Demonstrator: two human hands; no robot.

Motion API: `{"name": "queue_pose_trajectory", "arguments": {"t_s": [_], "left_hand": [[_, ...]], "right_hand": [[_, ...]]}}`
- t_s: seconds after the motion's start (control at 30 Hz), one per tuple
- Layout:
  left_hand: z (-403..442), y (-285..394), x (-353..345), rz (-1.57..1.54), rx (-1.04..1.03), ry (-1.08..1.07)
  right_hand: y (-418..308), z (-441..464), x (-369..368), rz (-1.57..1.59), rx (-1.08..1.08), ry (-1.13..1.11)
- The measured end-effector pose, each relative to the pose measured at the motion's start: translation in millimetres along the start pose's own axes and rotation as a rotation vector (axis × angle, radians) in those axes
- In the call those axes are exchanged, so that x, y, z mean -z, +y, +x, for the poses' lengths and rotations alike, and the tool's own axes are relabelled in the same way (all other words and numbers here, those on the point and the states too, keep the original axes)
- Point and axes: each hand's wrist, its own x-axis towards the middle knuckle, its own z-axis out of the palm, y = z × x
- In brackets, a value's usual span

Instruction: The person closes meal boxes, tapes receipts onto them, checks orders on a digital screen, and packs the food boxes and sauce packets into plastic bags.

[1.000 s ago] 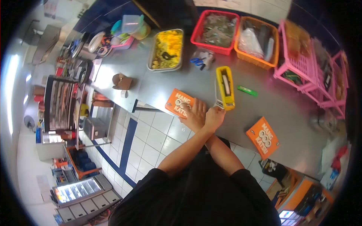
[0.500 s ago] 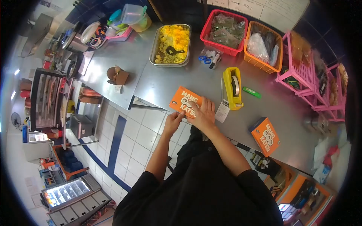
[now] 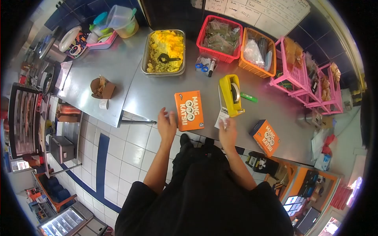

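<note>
An orange food box (image 3: 189, 111) with white lettering lies on the steel table, its print turned sideways to me. My left hand (image 3: 167, 125) is just left of it, fingers apart and holding nothing. To the box's right, my right hand (image 3: 227, 134) has its fingers closed at the lower end of a white printed receipt (image 3: 222, 116). The receipt's upper part runs beside a yellow tape dispenser (image 3: 229, 96). A second orange box (image 3: 266, 137) rests near the table's front edge, farther right.
Behind are a metal tray (image 3: 165, 70) of yellow food with a black scoop, blue scissors (image 3: 202, 67), a marker (image 3: 212, 68), a red basket (image 3: 219, 52), an orange basket (image 3: 258, 67) and pink racks (image 3: 293, 74). An open brown carton (image 3: 103, 88) stands left. A green cutter (image 3: 249, 97) lies beside the dispenser.
Both hands have come off the box, which has turned about a quarter turn. The left hand moved to its left side; the right hand went right to the receipt.
</note>
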Motion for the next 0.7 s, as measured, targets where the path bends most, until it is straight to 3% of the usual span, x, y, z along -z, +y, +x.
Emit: {"name": "queue_pose_trajectory", "arguments": {"t_s": [0.03, 0.07, 0.1, 0.13, 0.17, 0.2, 0.23, 0.3, 0.33, 0.37, 0.4, 0.43, 0.47, 0.5, 0.57, 0.63, 0.7], "left_hand": [[-2.3, 6.4, -3.9, -0.152, -0.024, -0.025], [-4.0, 12.4, -7.6, -0.132, -0.054, -0.137], [-1.7, 20.9, -7.3, -0.131, -0.066, -0.154], [0.7, 30.2, -7.5, 0.072, -0.08, -0.198], [2.7, 42.0, -9.1, 0.274, -0.102, -0.237], [0.0, 58.3, -10.9, 0.444, -0.405, 0.109], [-1.7, 75.9, -15.5, 0.432, -0.432, 0.095], [-5.1, 123.4, -21.6, 0.064, -0.484, -0.011], [-9.0, 132.1, -37.9, -0.139, -0.406, -0.253], [-16.4, 149.8, -51.7, -0.353, -0.07, -0.531], [-26.1, 169.7, -65.8, -0.561, 0.285, -0.791], [-35.6, 192.3, -82.5, -0.623, 0.503, -0.823], [-42.5, 211.7, -99.0, -0.687, 0.725, -0.845], [-46.1, 220.7, -116.3, -0.701, 0.732, -0.823], [-50.3, 222.4, -150.2, -0.685, 0.931, -0.749], [-54.9, 212.1, -163.8, -0.741, 0.882, -0.729], [-64.5, 201.2, -166.8, -0.773, 0.823, -0.718]], "right_hand": [[25.9, 2.6, -3.0, 0.043, -0.135, 0.12], [40.1, 9.0, -3.6, 0.044, -0.143, 0.132], [49.4, 16.5, -3.3, 0.14, -0.305, 0.076], [59.0, 21.6, -4.2, 0.243, -0.468, 0.022], [63.5, 26.3, -10.2, 0.255, -0.48, 0.049], [61.6, 33.8, -17.6, 0.29, -0.475, 0.027], [62.2, 36.8, -17.8, 0.321, -0.468, 0.003], [59.1, 33.2, -0.3, 0.375, -0.483, -0.049], [55.4, 32.1, 9.9, 0.422, -0.484, -0.137], [57.1, 26.5, 24.6, 0.423, -0.475, -0.134], [63.5, 14.1, 43.8, 0.505, -0.423, -0.266], [69.2, 1.3, 62.1, 0.58, -0.372, -0.408], [70.0, -10.5, 80.5, 0.77, -0.445, -0.41], [68.6, -20.2, 100.8, 0.959, -0.522, -0.412], [61.6, -34.9, 142.9, 1.046, -0.525, -0.41], [57.5, -37.0, 175.6, 1.147, -0.539, -0.395], [58.6, -36.3, 195.3, 1.274, -0.375, -0.416]]}}
